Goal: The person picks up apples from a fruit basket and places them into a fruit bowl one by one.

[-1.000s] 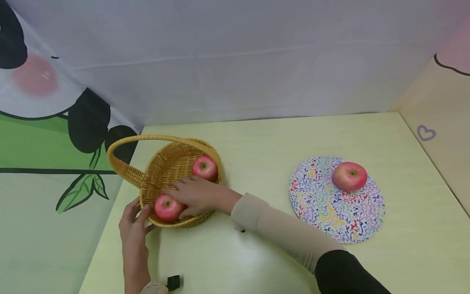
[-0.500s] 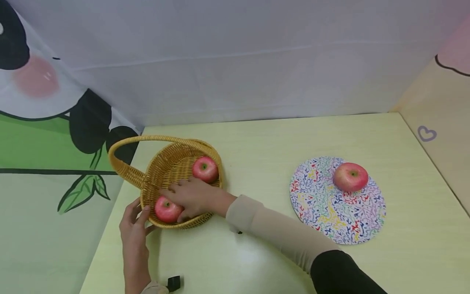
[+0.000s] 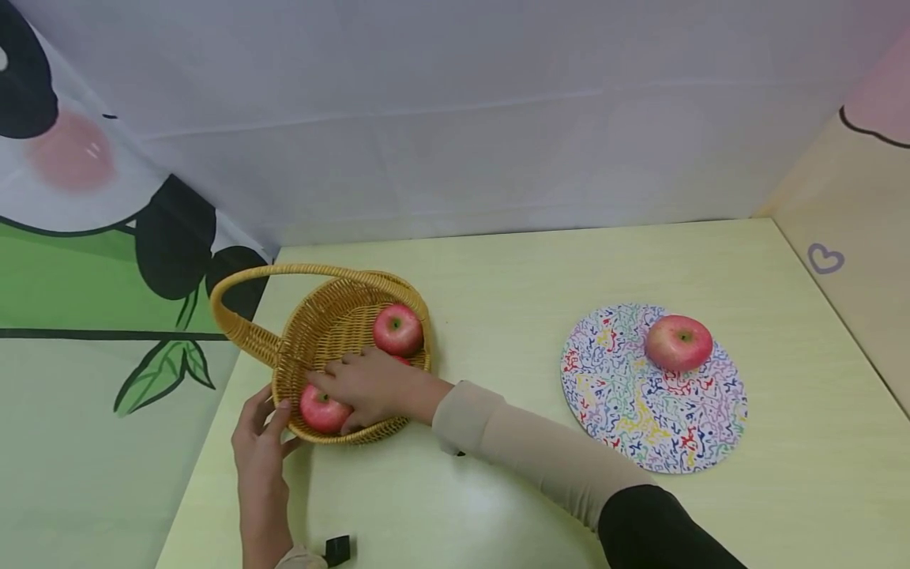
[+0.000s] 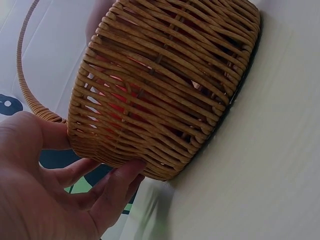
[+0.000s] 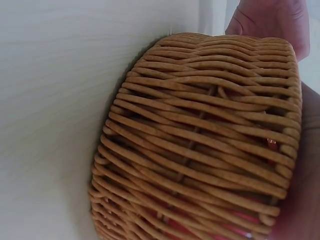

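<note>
In the head view, my left hand (image 3: 259, 454) holds the near left side of a yellow-brown wicker basket (image 3: 298, 328), which has a tall looped handle. In the left wrist view, the thumb lies at the rim and the fingers press the woven side. My right hand (image 3: 370, 386) reaches into the basket, index finger and thumb around a red apple (image 3: 323, 411) at the near side; its other fingers are partly hidden. Another apple (image 3: 397, 329) sits at the basket's far right. A sliver of red (image 3: 402, 360) shows between that apple and the right hand.
Right of the basket, a round mat with multicoloured squiggles (image 3: 618, 395) lies on the pale table (image 3: 498, 284), bearing one apple (image 3: 678, 343). A grey-white cloth wall (image 3: 455, 158) stands behind, with a printed panel (image 3: 71, 442) at left.
My right hand shifts slightly left inside the basket, the near apple edging along with it. A sliver of red has come into sight beside the hand. The left hand stays on the basket.
</note>
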`<state>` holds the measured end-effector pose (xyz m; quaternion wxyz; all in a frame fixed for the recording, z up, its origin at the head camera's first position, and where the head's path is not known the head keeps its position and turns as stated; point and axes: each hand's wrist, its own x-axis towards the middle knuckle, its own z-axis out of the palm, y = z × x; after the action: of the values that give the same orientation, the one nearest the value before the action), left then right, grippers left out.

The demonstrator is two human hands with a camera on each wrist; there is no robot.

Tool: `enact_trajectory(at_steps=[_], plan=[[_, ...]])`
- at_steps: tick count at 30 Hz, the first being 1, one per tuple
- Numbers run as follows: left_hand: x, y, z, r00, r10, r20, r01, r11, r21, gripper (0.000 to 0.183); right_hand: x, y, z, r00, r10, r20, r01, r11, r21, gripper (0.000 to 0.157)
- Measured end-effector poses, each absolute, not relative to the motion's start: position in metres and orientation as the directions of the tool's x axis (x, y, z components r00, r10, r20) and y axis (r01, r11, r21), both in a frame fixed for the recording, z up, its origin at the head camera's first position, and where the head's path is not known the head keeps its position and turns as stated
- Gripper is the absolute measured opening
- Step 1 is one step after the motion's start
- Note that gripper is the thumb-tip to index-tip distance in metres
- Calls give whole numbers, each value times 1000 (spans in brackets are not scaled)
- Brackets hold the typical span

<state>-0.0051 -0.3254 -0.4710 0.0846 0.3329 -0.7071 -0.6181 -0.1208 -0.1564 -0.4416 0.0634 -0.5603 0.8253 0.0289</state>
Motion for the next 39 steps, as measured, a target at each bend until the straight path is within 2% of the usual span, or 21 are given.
enact_trajectory(at_steps=[9,26,39], plan=[[-4,-324,-470,-762,-581,-286,-362,16,932,48,-122,-156,-439,-352,-930,-105,-933,358,-40,88],[-3,-325,-470,-763,-575,-294,-373,21,928,47,-122,-139,-428,-403,-915,25,-890,386,-242,93],[-4,-323,-468,-762,-575,-299,-373,13,928,47,-106,-102,-409,-446,-879,166,-849,357,-390,96]])
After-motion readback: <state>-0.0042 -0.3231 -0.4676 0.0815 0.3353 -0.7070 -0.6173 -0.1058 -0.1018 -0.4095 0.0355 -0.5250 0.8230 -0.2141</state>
